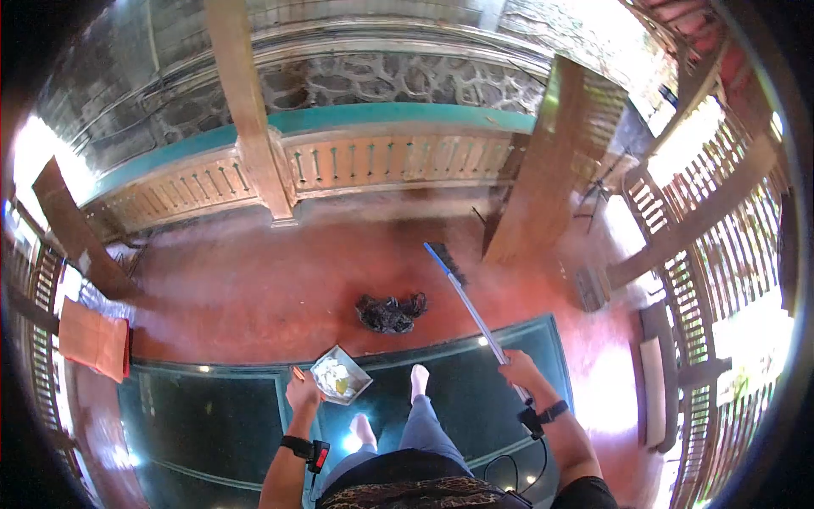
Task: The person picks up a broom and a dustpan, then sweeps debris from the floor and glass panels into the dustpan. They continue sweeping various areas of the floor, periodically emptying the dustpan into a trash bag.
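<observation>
The right hand (519,366) is closed fully round the near end of the broom (475,316) handle. The pole slants up and away to the left. Its dark brush head rests on the red floor (254,288), at the foot of a leaning wooden board (543,170).

The left hand (301,392) is clenched on the handle of the dustpan (339,377), which is held tilted above the near floor, just left of the person's bare feet (418,379). The dustpan carries pale scraps and one yellowish piece.

Both wrists bear dark straps. A cable runs from the right one.

A dark tangled heap (390,312) lies on the red floor, between the dustpan and the brush head and touching neither.

The feet stand on a dark green mat (475,399) that spans the near floor.

Further out:
- A wooden post (250,110) rises against the far balustrade (381,161).
- An orange cloth (93,339) hangs at the far left.
- Slatted railings (721,254) close the right side.
</observation>
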A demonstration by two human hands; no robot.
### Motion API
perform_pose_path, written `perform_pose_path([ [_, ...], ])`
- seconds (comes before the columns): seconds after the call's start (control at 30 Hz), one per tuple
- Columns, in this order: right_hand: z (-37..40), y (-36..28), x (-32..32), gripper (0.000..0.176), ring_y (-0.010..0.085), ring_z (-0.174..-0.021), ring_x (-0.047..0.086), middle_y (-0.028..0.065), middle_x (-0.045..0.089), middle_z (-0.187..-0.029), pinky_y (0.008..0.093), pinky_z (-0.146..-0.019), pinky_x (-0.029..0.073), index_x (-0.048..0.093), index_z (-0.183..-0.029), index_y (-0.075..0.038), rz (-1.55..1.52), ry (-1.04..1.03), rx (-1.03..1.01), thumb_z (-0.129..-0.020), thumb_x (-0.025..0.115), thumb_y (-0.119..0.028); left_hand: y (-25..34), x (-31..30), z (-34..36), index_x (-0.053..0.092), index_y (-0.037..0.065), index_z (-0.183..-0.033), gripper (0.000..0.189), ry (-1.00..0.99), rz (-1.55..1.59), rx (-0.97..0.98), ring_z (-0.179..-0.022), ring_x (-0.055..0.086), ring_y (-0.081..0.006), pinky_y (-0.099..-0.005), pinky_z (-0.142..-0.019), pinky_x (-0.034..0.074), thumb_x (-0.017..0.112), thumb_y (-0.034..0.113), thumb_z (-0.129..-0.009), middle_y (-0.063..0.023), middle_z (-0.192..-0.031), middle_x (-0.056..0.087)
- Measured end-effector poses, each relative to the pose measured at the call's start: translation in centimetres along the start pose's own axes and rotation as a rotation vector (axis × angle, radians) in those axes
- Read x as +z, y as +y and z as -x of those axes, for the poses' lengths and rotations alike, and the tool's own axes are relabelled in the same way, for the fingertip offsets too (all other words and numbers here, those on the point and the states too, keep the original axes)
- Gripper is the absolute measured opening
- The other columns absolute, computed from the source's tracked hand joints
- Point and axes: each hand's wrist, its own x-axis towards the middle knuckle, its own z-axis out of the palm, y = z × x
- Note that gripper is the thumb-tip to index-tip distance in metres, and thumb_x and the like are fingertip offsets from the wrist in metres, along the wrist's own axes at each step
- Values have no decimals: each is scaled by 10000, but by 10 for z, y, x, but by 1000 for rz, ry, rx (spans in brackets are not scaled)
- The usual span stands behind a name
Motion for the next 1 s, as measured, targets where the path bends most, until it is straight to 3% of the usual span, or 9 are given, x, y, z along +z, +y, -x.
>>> perform_pose_path([
  [0.13,-134,4,-4,320,207,-491,567,137,556,-587,322,-458,450,541,-939,6,35,-10,-93,-641,522,-110,8,34,-15,528,-21,-803,368,-37,120,-116,-692,575,-320,-391,-710,425,370,306,-738,-177,-615,577],
  [0.17,-174,10,4,285,250,-546,581,170,572,-627,350,-501,454,554,-886,6,199,110,-180,-638,529,-133,-1,51,-25,526,-33,-833,376,103,-32,-49,-747,554,-362,-419,-733,409,381,300,-734,-222,-718,576],
  [0.27,-260,4,9,270,293,-592,580,203,572,-656,373,-543,455,558,-862,5,317,14,-285,-641,531,-146,26,56,-25,530,-43,-843,385,111,-25,-122,-797,530,-392,-440,-748,390,398,299,-727,-248,-790,562],
  [0.37,-336,27,39,241,323,-640,578,222,565,-661,393,-584,452,558,-819,12,430,97,-462,-642,527,-148,38,63,-31,538,-45,-826,393,165,0,-179,-808,529,-387,-443,-757,384,411,310,-717,-244,-781,565],
  [0.57,-235,-31,6,227,346,-736,564,236,562,-769,429,-641,436,539,-803,23,465,-363,-332,-643,519,-137,44,64,-38,548,-44,-814,405,157,55,-224,-808,519,-400,-445,-762,376,395,322,-729,-253,-787,559],
  [0.8,-144,-19,-10,342,371,-758,548,232,561,-813,448,-680,432,492,-946,8,602,-502,-494,-641,484,-145,13,75,-62,534,-31,-866,410,197,-150,-74,-866,503,-393,-448,-787,361,372,326,-744,-259,-856,547],
  [0.83,-131,-21,-8,355,380,-749,545,231,562,-804,457,-675,430,484,-961,7,625,-534,-485,-643,473,-152,21,70,-62,532,-34,-885,421,160,128,-212,-875,506,-385,-443,-785,367,377,330,-743,-253,-863,550],
  [0.93,-98,-17,9,380,378,-755,547,221,566,-822,451,-688,435,459,-1001,1,598,-642,-561,-656,461,-158,31,65,-58,528,-34,-901,431,159,197,-235,-878,508,-381,-442,-779,373,371,336,-744,-247,-866,553],
  [1.0,-73,-29,17,503,370,-872,514,241,534,-937,422,-772,402,400,-1136,-3,648,-751,-487,-669,462,-181,39,55,-55,525,-36,-904,450,106,99,-235,-883,508,-380,-439,-777,377,369,355,-747,-245,-882,550],
])
